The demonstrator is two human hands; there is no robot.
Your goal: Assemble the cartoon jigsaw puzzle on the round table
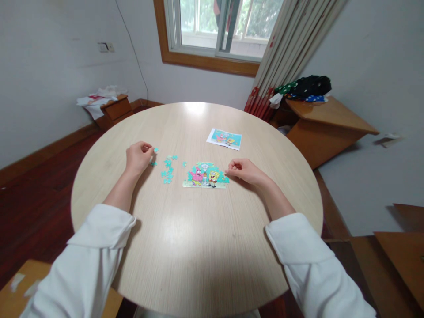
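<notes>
A partly joined cartoon jigsaw (205,176) lies near the middle of the round wooden table (198,247). My right hand (243,170) rests at its right edge, fingers curled in a loose pinch against the puzzle. My left hand (139,157) sits to the left with fingers closed, pinching among loose teal pieces; what it holds is too small to name. Several loose teal pieces (168,168) lie scattered between my left hand and the jigsaw. A printed reference picture (224,138) lies flat further back.
A wooden desk (326,119) with dark spotted cloth stands at the right behind the table. A patterned curtain (285,57) hangs by the window. A small wooden cabinet (115,108) with papers stands at the left wall. Cardboard lies at the lower right.
</notes>
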